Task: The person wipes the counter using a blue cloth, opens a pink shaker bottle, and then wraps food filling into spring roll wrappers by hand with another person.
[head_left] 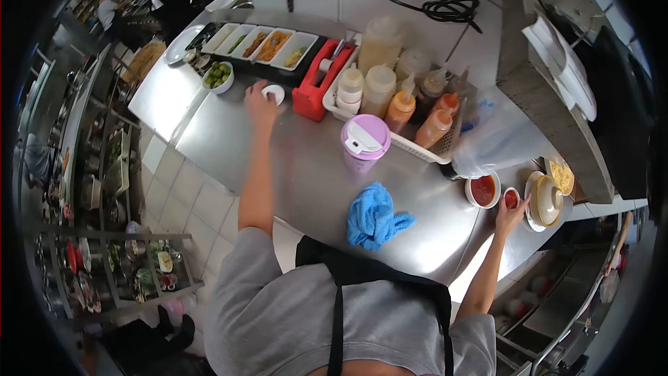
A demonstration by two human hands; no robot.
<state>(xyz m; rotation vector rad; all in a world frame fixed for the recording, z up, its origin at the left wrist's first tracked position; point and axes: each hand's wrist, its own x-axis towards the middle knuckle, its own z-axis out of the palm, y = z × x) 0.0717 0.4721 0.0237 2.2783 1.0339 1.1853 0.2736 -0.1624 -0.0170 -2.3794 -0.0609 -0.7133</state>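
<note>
Right grip [512, 216] snug around sauce cup [512, 199], left grip [260, 103] (closure unclear) at white dish [277, 93]

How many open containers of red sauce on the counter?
2: a white bowl, and just right of it a smaller cup at the right hand. The plastic bag could hide more.

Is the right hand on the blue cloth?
No, the right hand is at the small red-sauce cup, apart from the cloth.
</note>
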